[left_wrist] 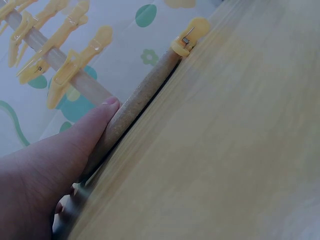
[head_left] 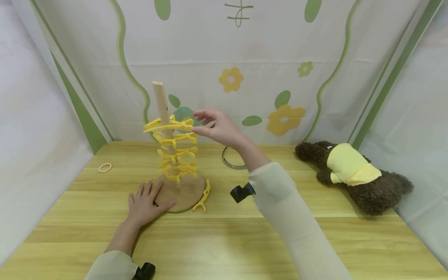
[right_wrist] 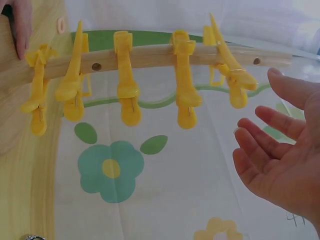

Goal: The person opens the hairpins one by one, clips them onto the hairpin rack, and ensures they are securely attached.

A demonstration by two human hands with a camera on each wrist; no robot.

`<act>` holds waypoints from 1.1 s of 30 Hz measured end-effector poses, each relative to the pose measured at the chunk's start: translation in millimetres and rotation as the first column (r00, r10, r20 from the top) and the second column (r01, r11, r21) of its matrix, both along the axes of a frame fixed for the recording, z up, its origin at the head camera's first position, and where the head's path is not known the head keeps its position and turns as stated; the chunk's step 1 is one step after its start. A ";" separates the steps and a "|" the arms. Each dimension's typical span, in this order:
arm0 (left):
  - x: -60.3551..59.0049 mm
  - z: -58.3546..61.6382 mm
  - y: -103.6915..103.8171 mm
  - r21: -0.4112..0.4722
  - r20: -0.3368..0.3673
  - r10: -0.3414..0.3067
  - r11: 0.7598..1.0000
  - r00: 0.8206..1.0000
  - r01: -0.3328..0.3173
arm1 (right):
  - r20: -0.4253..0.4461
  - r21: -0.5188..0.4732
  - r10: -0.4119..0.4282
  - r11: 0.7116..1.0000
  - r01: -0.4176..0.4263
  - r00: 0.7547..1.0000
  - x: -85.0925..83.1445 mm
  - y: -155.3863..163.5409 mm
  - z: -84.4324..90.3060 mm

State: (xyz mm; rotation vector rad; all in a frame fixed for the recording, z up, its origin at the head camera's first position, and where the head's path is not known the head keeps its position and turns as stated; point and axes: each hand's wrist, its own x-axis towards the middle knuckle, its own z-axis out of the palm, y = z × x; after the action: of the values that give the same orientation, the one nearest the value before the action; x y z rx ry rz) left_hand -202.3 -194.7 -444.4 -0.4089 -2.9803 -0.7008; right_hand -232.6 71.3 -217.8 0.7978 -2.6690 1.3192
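A wooden pole (head_left: pixel 160 102) rises from a round wooden base (head_left: pixel 183 194), and several yellow plastic spring clips (head_left: pixel 174 155) grip it one above another. My left hand (head_left: pixel 142 208) rests on the base's near left edge, its fingers spread and its thumb lying along the rim. Close to the right end of the top clip (head_left: pixel 171 126) is my right hand (head_left: pixel 218 126), fingers loosely bent. In the right wrist view a gap shows between those fingers and the top clip (right_wrist: pixel 232 75), and the palm holds nothing. One more yellow clip (head_left: pixel 203 196) lies by the base's right edge.
On the table's far left lies a small pale ring (head_left: pixel 104 167). A silvery beaded loop (head_left: pixel 233 166) sits behind my right forearm. At the right is a dark brown plush toy (head_left: pixel 376 190) in a yellow shirt. Printed cloth (head_left: pixel 196 46) encloses the table's back and sides.
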 end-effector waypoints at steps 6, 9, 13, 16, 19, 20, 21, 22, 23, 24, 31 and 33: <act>0.6 1.6 -0.5 0.006 0.002 0.001 1.000 1.000 -0.001 | -0.044 -0.050 -0.023 0.999 0.021 0.999 19.7 15.7 -26.5; 0.8 2.4 -0.7 0.009 0.003 0.001 1.000 1.000 -0.001 | -0.011 -0.074 -0.032 0.997 0.031 0.999 28.6 19.0 -50.1; 0.6 2.6 -0.2 0.010 0.006 -0.001 1.000 1.000 0.001 | 0.052 -0.123 -0.043 0.991 0.049 0.998 38.6 20.3 -80.2; 0.2 2.3 0.1 0.008 0.006 -0.001 1.000 1.000 0.001 | 0.086 -0.153 -0.054 0.986 0.067 0.995 45.2 20.2 -98.5; 0.3 2.2 0.1 0.009 0.005 0.002 1.000 1.000 -0.002 | 0.125 -0.172 -0.065 0.981 0.087 0.990 50.9 19.6 -113.7; 0.4 2.2 0.1 0.008 0.003 0.002 1.000 1.000 -0.002 | 0.136 -0.176 -0.070 0.980 0.093 0.988 52.5 19.2 -118.3; 0.7 2.3 0.2 0.009 0.004 0.002 1.000 1.000 -0.002 | 0.145 -0.180 -0.074 0.979 0.100 0.987 54.1 18.9 -122.8; 0.8 2.4 0.2 0.008 0.005 0.002 1.000 1.000 -0.002 | 0.160 -0.183 -0.077 0.977 0.106 0.984 55.4 18.5 -127.2; 0.9 2.4 0.2 0.009 0.006 0.002 1.000 1.000 -0.002 | 0.170 -0.186 -0.077 0.977 0.109 0.982 56.8 18.3 -131.6; 0.9 2.4 0.2 0.007 0.006 0.002 1.000 1.000 -0.002 | 0.178 -0.185 -0.077 0.976 0.111 0.981 58.2 17.9 -135.8; 0.7 3.5 0.0 0.012 0.017 0.004 1.000 1.000 -0.004 | 0.239 -0.190 -0.041 0.978 0.088 0.970 63.1 14.4 -160.4; 0.6 4.2 0.0 0.013 0.023 0.005 1.000 1.000 -0.005 | 0.247 -0.185 -0.042 0.979 0.090 0.968 63.7 13.0 -164.8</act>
State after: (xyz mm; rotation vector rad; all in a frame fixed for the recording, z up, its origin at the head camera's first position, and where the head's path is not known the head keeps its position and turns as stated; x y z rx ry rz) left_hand -201.6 -194.7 -440.2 -0.3955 -2.9949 -0.7293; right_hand -169.0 84.3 -382.5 0.5511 -2.6534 1.7290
